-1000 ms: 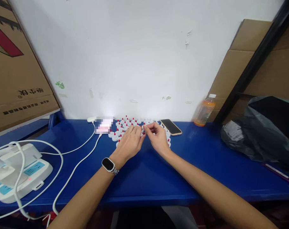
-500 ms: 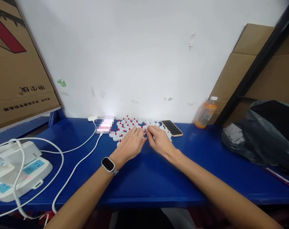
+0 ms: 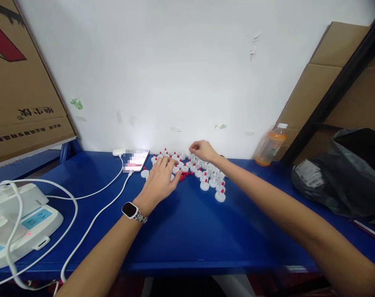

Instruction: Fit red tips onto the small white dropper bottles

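Note:
Several white round plastic caps [image 3: 205, 185], many with small red tips, stand grouped on the blue table. A little pile of loose red tips [image 3: 185, 176] lies among them, near the middle. My left hand [image 3: 161, 177] rests over the caps on the left side, fingers stretched and thumb apart, hiding some of them. At the back of the group, my right hand [image 3: 203, 151] is raised slightly with thumb and fingers pinched together. What sits in that pinch, if anything, is too small to tell.
A lit phone [image 3: 139, 160] with a white cable lies left of the caps. A power strip [image 3: 36, 227] is at far left. An orange drink bottle [image 3: 270, 145] and a black plastic bag [image 3: 332, 173] stand on the right. Behind rises a white wall [image 3: 175, 74].
My hands were together at the middle of the caps. My right hand has moved up and back toward the wall; my left has shifted slightly left with fingers spread. The loose red tips now show.

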Tool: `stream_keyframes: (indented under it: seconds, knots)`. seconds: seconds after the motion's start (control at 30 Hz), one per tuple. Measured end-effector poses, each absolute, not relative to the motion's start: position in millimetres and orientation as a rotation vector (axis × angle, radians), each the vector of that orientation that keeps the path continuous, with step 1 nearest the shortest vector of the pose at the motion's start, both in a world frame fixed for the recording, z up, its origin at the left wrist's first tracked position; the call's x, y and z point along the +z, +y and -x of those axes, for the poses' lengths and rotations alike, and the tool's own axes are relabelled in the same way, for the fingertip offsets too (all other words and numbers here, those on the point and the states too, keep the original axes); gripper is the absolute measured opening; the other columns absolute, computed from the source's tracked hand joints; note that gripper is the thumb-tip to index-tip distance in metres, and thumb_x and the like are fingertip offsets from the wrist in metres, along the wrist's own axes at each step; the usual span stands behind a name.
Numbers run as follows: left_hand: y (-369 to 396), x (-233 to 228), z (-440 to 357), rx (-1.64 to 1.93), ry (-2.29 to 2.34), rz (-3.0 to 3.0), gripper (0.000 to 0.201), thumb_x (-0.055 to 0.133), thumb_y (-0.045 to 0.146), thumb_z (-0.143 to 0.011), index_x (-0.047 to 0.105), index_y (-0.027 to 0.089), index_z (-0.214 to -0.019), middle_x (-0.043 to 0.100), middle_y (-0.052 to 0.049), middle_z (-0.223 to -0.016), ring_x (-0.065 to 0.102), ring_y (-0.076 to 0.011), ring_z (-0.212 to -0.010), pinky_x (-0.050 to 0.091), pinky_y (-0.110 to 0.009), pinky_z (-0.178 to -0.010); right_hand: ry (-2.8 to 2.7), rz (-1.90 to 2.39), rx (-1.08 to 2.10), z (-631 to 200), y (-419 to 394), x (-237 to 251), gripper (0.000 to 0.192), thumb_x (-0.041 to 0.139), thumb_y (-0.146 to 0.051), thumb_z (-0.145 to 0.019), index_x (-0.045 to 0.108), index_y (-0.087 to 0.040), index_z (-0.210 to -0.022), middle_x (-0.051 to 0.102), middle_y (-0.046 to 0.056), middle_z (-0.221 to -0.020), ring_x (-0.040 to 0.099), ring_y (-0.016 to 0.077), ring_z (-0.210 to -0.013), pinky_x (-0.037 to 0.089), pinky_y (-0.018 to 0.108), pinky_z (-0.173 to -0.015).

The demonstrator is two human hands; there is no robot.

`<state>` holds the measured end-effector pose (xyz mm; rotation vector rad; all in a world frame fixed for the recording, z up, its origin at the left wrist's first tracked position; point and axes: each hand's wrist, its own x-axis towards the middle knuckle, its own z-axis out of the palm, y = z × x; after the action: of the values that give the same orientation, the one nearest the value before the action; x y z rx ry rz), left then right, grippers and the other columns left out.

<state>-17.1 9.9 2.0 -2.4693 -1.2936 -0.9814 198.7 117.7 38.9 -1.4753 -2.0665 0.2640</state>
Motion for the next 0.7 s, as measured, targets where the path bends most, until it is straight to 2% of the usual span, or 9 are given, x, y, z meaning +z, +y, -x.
stream_keyframes:
  seconds: [0.17, 0.33, 0.4, 0.53, 0.7]
  knots:
    - [7, 2, 14, -0.91, -1.284, 2.53, 0.023, 0.044, 0.034, -0.099, 0.061, 0.018, -0.105, 0.055, -0.01, -0.107, 0.05, -0.0268, -0.105, 0.046, -0.045, -0.097, -2.232, 1.566, 0.219, -184, 139, 22, 0.015, 0.062, -0.015, -0.081, 0.076, -0.015, -0.086, 0.076, 0.006, -0.086, 0.068, 0.0155, -0.079, 0.046, 0.021, -0.071]
    - [5, 3, 14, -0.91, -1.275, 2.527, 0.023, 0.046, 0.034, -0.099, 0.062, 0.018, -0.103, 0.055, -0.01, -0.107, 0.05, -0.0268, -0.105, 0.046, -0.045, -0.097, -2.326, 1.712, 0.171, -180, 150, 20, 0.01, 0.066, -0.017, -0.076, 0.075, -0.018, -0.079, 0.076, 0.006, -0.086, 0.068, 0.0207, -0.087, 0.046, 0.028, -0.081]
    - [5, 3, 14, -0.916, -1.271, 2.526, 0.022, 0.046, 0.033, -0.098, 0.062, 0.018, -0.102, 0.055, -0.01, -0.107, 0.05, -0.0266, -0.105, 0.045, -0.045, -0.098, -2.325, 1.762, 0.129, -178, 154, 24, 0.013, 0.066, -0.021, -0.078, 0.075, -0.019, -0.086, 0.076, 0.007, -0.091, 0.068, 0.0239, -0.094, 0.045, 0.033, -0.087]
    - [7, 3, 16, -0.924, -1.282, 2.518, 0.022, 0.045, 0.032, -0.099, 0.062, 0.019, -0.102, 0.055, -0.009, -0.107, 0.05, -0.0262, -0.105, 0.046, -0.045, -0.096, -2.293, 1.8, 0.047, -166, 162, 29, 0.03, 0.066, -0.035, -0.08, 0.072, -0.018, -0.104, 0.074, 0.012, -0.108, 0.063, 0.0291, -0.108, 0.04, 0.043, -0.097]
    - [9, 1, 19, -0.926, -1.297, 2.515, 0.02, 0.045, 0.032, -0.099, 0.061, 0.02, -0.103, 0.055, -0.008, -0.107, 0.051, -0.0262, -0.105, 0.047, -0.046, -0.095, -2.29, 1.761, 0.052, -152, 161, 31, 0.011, 0.066, -0.025, -0.08, 0.073, -0.018, -0.084, 0.076, 0.009, -0.093, 0.065, 0.0254, -0.1, 0.035, 0.043, -0.099]
